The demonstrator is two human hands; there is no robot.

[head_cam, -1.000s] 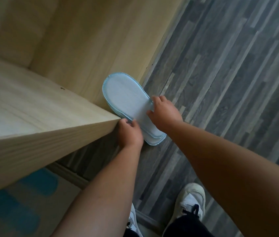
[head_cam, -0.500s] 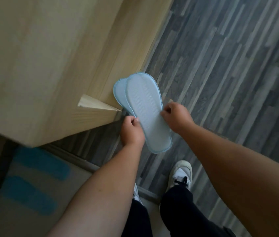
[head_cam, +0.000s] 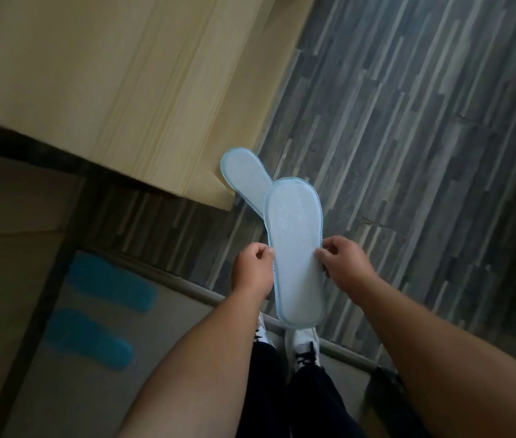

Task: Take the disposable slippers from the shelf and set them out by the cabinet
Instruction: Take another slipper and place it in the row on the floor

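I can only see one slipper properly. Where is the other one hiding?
In the head view, the back slipper pokes out up-left behind the front slipper, by the wooden cabinet's corner, above the left hand.

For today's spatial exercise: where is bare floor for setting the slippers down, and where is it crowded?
Free: grey plank floor right of the cabinet. Crowded: near the shoes, both hands hold the slippers.

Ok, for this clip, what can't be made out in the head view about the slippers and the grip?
- Rear pale blue fabric slipper: lower half hidden behind the front pale blue slipper.
- Both slippers' uppers: face away, soles showing.
- Left hand: which slipper it pinches is unclear.
- Right hand: fingertips behind the front sole.
- White sneakers: partly covered by slipper and forearm.
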